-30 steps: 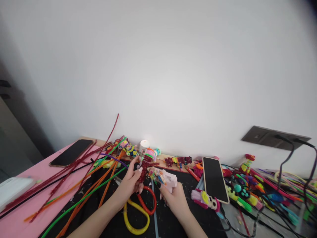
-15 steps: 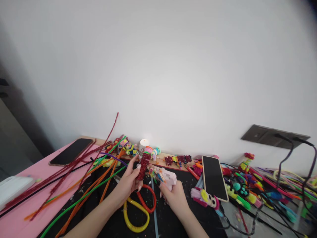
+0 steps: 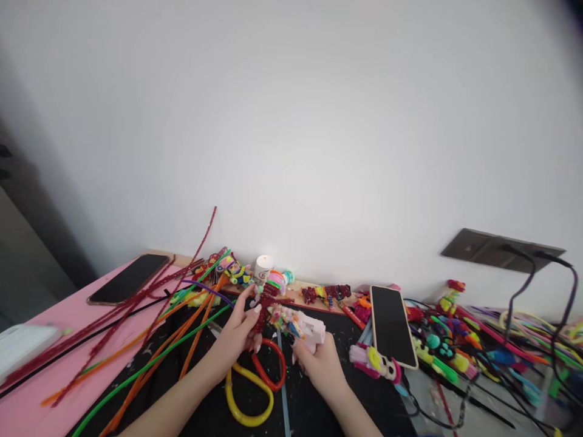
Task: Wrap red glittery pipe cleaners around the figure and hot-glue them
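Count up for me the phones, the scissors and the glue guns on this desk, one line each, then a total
Phones: 2, one on the pink mat, one leaning right of the hands
Scissors: 1, red and yellow handles
Glue guns: 1, pink, in the right hand
Total: 4

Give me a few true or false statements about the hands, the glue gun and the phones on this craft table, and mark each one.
1. The left hand holds a dark red glittery pipe-cleaner figure. True.
2. The right hand grips a blue stapler. False: it grips a pale pink glue gun.
3. A black phone lies on the pink mat. True.
4. The cream-cased phone stands upright against the wall. False: it lies tilted on clutter.
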The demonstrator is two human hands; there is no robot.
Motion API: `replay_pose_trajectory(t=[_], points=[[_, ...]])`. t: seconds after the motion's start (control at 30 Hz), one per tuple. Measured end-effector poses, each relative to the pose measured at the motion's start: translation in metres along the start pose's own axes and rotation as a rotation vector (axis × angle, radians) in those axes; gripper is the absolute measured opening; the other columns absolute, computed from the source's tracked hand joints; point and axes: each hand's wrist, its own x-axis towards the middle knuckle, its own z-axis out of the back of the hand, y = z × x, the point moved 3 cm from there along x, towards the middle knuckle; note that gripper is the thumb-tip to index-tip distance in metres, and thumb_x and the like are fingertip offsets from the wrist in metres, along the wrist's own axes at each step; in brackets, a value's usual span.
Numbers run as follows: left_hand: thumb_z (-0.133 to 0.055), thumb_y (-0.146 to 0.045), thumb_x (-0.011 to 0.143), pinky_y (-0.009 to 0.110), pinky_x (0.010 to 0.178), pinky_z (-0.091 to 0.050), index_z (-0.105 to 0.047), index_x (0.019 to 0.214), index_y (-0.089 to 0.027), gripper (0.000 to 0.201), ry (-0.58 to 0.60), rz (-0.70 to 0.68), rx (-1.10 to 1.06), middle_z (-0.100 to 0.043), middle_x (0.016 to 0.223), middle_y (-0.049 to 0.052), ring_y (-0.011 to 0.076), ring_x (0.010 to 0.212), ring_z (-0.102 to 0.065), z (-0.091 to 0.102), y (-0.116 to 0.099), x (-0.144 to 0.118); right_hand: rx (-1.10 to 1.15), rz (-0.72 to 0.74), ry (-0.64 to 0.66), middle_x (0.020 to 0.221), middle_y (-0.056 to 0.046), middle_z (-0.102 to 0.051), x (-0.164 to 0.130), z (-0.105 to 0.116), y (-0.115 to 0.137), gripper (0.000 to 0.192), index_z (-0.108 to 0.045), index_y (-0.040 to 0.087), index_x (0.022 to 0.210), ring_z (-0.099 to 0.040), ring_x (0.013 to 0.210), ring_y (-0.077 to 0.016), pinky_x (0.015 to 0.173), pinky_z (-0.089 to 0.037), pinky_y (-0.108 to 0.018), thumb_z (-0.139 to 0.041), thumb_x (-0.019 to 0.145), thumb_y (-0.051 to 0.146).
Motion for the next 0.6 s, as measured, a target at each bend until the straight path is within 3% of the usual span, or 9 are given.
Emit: replay_pose_trajectory(t=[0.17,0.6], points=[[-0.049,-0.044,0.086,0.019,0.037,-0.030,-0.006,0.142,-0.034,0.071,0.022,-0.017,0.027,-0.046,0.060,-0.009,0.0078,0.036,-0.048,-0.0010,0.0005,0.0008,-0.010,0.026,-0.003,0.047,0.003,-0.051,-0.0010,-0.0003,0.0067,0.018,-0.066,0.014,0.070,-0.042,0.041,-0.0101,0.041,-0.037,-0.020,-0.056,0.073,0.028],[-0.053,-0.045,0.083,0.021,0.041,-0.036,-0.011,0.143,-0.033,0.074,-0.033,-0.008,-0.047,-0.043,0.062,-0.009,0.0069,0.040,-0.044,0.0000,-0.0029,-0.0007,-0.044,-0.031,0.025,0.039,0.005,-0.044,0.0015,-0.0002,0.0073,0.023,-0.059,0.016,0.059,-0.040,0.037,-0.0094,0.037,-0.031,-0.019,-0.054,0.074,0.032]])
